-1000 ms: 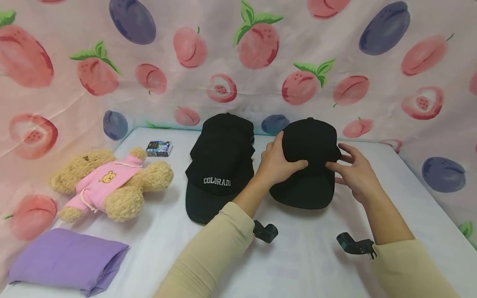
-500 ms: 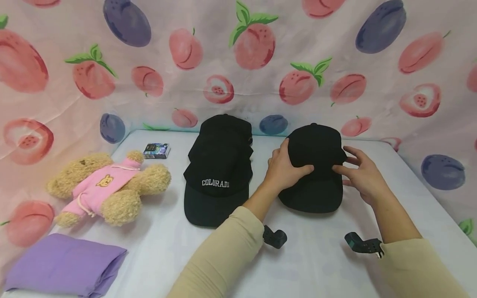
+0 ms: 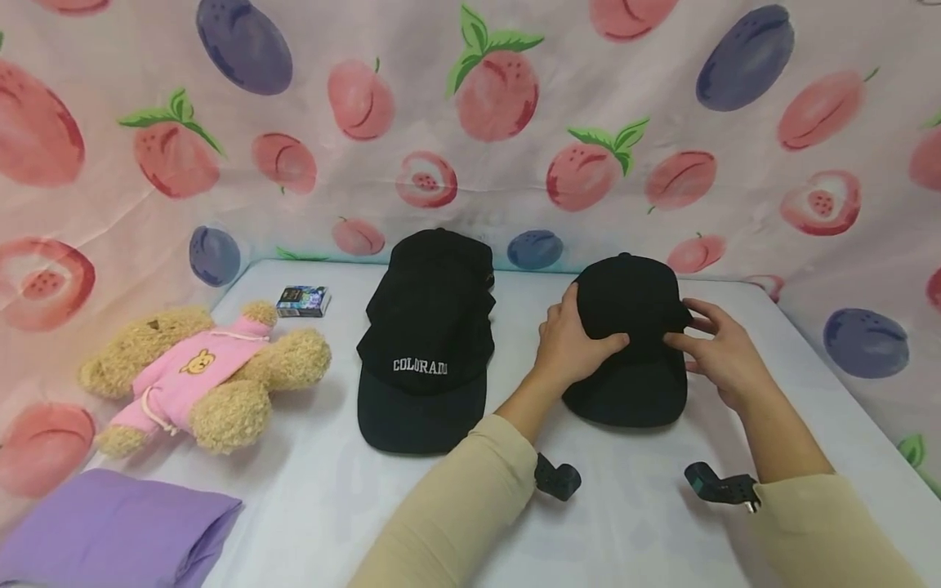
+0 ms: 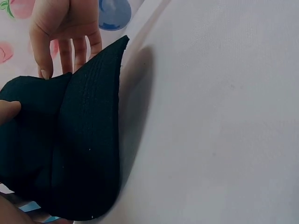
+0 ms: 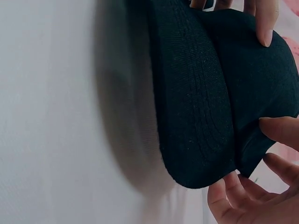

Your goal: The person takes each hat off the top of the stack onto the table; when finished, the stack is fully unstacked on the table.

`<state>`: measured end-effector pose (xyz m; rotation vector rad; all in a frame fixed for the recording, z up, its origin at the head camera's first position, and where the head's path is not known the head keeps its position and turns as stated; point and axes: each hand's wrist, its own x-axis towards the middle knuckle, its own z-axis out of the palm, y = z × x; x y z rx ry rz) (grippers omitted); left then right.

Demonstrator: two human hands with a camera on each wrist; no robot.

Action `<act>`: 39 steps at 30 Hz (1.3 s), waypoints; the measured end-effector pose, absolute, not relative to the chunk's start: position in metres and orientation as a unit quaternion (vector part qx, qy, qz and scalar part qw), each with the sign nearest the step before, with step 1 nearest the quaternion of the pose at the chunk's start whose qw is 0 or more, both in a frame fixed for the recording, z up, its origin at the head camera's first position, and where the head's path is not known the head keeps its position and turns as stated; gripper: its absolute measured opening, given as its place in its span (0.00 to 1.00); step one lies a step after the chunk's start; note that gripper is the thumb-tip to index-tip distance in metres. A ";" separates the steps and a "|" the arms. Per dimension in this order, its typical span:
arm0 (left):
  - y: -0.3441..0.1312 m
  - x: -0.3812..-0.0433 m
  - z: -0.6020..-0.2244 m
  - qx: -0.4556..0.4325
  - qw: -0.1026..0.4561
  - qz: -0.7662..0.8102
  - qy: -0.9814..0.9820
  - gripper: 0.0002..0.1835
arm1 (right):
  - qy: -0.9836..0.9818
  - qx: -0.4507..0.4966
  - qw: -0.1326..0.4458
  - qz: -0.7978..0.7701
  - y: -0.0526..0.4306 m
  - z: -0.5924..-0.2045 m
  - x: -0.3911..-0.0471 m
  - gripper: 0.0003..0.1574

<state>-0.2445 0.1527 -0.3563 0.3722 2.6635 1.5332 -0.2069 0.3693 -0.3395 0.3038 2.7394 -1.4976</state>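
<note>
A plain black baseball cap (image 3: 628,302) is held between my two hands at the right of the table, its brim toward me. My left hand (image 3: 575,347) grips the crown's left side, thumb across the front. On the other side my right hand (image 3: 728,355) pinches the crown's edge, thumb on the outside and fingers partly hidden behind. The left wrist view shows the brim (image 4: 88,140) with a shadow beside it on the white cloth. To the left, several black caps lie overlapped in a row; the front cap (image 3: 422,367) reads "COLORADO".
A teddy bear (image 3: 184,367) in a pink top lies on the left, with a folded purple cloth (image 3: 110,531) in front of it. A small dark patterned box (image 3: 304,300) sits near the back edge. Fruit-printed fabric (image 3: 294,212) hangs behind the white table (image 3: 625,531).
Both hands have carried the held cap a little to the right, farther from the row of caps. The grip looks the same, and the view has shifted slightly.
</note>
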 end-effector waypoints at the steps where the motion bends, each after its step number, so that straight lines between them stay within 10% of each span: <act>1: 0.154 -0.244 -0.356 0.119 0.023 0.494 0.861 0.54 | 0.874 0.098 0.002 -0.477 0.370 -0.340 -0.207 0.52; 28: 0.175 -0.254 -0.358 0.140 0.036 0.443 0.885 0.51 | 0.873 0.119 -0.015 -0.472 0.387 -0.348 -0.209 0.48; 39: 0.187 -0.252 -0.348 0.131 0.042 0.405 0.904 0.49 | 0.878 0.054 0.031 -0.475 0.395 -0.352 -0.209 0.68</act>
